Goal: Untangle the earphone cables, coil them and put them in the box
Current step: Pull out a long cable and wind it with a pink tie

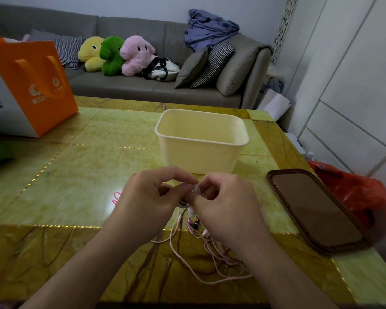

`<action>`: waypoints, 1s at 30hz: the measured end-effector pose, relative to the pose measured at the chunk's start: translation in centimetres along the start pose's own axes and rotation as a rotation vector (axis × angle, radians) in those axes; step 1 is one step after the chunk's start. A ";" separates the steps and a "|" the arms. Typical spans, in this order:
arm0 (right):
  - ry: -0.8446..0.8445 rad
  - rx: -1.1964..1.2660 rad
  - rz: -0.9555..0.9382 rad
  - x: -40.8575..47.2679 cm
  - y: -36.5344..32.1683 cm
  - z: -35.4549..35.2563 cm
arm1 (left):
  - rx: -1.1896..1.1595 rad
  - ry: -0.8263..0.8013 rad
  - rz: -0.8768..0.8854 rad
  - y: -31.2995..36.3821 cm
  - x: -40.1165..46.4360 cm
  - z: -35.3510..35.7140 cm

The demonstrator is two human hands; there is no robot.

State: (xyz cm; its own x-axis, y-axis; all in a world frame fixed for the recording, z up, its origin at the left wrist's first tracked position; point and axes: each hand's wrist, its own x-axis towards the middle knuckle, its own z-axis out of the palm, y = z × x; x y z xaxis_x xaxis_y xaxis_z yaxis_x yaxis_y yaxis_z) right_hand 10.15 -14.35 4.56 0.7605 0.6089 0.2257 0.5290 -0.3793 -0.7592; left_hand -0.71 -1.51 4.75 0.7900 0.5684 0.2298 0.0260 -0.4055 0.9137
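Observation:
My left hand (147, 197) and my right hand (227, 204) meet above the table, fingers curled, both pinching a small white earphone cable coil (195, 189) between them. Below the hands a tangle of pink earphone cables (210, 259) lies on the table, with a reddish-brown cable and small plugs (195, 224) among them. A bright pink cable loop (116, 197) peeks out left of my left hand. The cream plastic box (201, 152) stands open just behind my hands; nothing shows inside it.
A brown-rimmed tray or lid (316, 210) lies at the right on the green table (76, 175). An orange paper bag (31, 85) stands at the far left. A red plastic bag (361, 192) hangs off the right edge. A sofa with plush toys is behind.

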 end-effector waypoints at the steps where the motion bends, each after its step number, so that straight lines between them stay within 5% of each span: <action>1: 0.003 0.005 -0.019 -0.1 0.0 -0.1 | -0.015 -0.002 0.000 0.0 0.0 0.0; 10: 0.007 0.067 -0.007 -0.2 -0.2 -0.4 | -0.100 -0.002 -0.010 0.3 -0.1 -0.1; 19: 0.094 -0.121 0.018 -0.4 -0.6 0.3 | -0.179 0.011 -0.041 0.0 0.2 0.1; 30: -0.163 0.370 0.157 0.1 -0.6 -1.2 | -0.103 0.127 0.034 -1.0 0.4 0.4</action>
State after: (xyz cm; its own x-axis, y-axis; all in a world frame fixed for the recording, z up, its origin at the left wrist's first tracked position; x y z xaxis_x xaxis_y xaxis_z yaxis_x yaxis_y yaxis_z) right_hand 10.37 -14.94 5.78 0.7358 0.6771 0.0129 0.2181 -0.2188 -0.9511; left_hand -0.16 -1.15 3.85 0.7054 0.6443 0.2955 -0.0674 -0.3540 0.9328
